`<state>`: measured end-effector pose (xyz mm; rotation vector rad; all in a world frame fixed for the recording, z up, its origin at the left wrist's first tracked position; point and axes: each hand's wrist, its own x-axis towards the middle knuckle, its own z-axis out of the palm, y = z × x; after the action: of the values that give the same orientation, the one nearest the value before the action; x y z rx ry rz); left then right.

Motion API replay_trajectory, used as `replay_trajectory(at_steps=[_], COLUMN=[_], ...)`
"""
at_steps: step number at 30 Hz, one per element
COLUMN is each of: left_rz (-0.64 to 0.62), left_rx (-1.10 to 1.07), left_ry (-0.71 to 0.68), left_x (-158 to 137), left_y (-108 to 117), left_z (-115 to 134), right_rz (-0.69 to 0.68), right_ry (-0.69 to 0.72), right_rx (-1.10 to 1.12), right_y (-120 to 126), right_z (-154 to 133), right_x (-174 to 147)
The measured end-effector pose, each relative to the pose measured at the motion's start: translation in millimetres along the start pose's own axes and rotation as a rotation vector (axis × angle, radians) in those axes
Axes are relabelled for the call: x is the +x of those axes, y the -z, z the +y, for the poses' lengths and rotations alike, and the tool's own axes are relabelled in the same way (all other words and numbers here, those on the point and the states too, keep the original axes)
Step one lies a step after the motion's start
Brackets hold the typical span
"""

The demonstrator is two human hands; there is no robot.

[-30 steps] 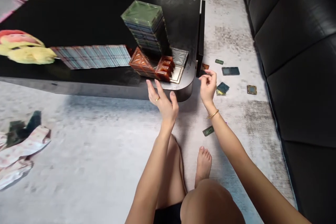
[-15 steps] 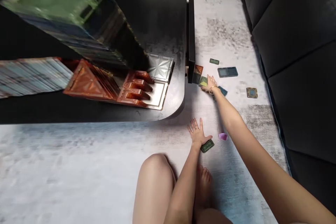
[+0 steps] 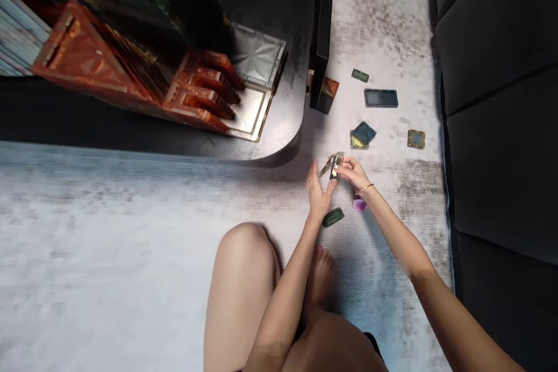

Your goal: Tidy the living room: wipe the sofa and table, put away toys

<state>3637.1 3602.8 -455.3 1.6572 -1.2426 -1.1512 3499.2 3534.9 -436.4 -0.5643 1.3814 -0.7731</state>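
Observation:
My right hand (image 3: 352,173) pinches a small see-through magnetic tile (image 3: 337,161) with a yellow patch, raised above the rug. A thin brownish tile edge (image 3: 326,165) slants beside it; whether the two are joined, I cannot tell. My left hand (image 3: 320,193) is close on the left, fingers stretched and thumb apart, its thumb tip near the lower end of the pinched tile. Just below my hands lie a dark green tile (image 3: 333,217) and a purple piece (image 3: 360,205), partly covered by my right wrist. Beyond them, a blue tile (image 3: 364,132) overlaps a yellow one (image 3: 355,142).
A black table (image 3: 279,145) carries an orange magnetic-tile structure (image 3: 100,61) and clear tiles (image 3: 259,55). An orange tile (image 3: 330,88) leans by a black panel (image 3: 322,23). More tiles (image 3: 381,98) lie on the rug. A dark sofa (image 3: 501,168) borders the right.
My right hand has come back from beside the table panel with a tile lifted off the rug. My left hand has risen off the rug to meet it. The view has shifted.

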Motion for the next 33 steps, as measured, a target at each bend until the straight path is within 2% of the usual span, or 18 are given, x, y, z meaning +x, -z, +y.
replay_trajectory(at_steps=[2, 5, 10, 15, 19, 22, 25, 27, 29, 33], left_rz=[-0.095, -0.253, -0.316, -0.141, -0.138, -0.096, -0.023, 0.027, 0.067, 0.176], left_rx=[-0.084, -0.13, -0.14, -0.217, -0.292, -0.438, -0.63, -0.673, -0.559, -0.07], left_ry=[-0.068, -0.068, -0.01, 0.046, 0.073, 0.194, 0.366, 0.399, 0.33, 0.123], left_x=[-1, -9, -31, -40, -39, -38, -37, -37, -38, -43], left_y=[5, 12, 22, 37, 47, 50, 53, 55, 55, 49], left_z=[13, 21, 15, 12, 14, 13, 9, 8, 9, 15], right_rz=[-0.016, 0.008, -0.036, 0.037, -0.03, -0.063, -0.109, -0.151, -0.209, -0.254], right_ry=[-0.028, -0.059, -0.053, -0.077, -0.052, -0.036, -0.086, -0.123, -0.149, -0.165], right_rx=[0.051, 0.104, 0.102, 0.157, 0.063, 0.09, 0.205, 0.254, 0.268, 0.338], right_y=[-5, -9, -10, -9, -14, -16, -12, -11, -17, -43], right_z=[13, 21, 28, 34, 32, 30, 33, 37, 43, 51], right_x=[-28, -54, -75, -87, -88, -84, -81, -81, -84, -91])
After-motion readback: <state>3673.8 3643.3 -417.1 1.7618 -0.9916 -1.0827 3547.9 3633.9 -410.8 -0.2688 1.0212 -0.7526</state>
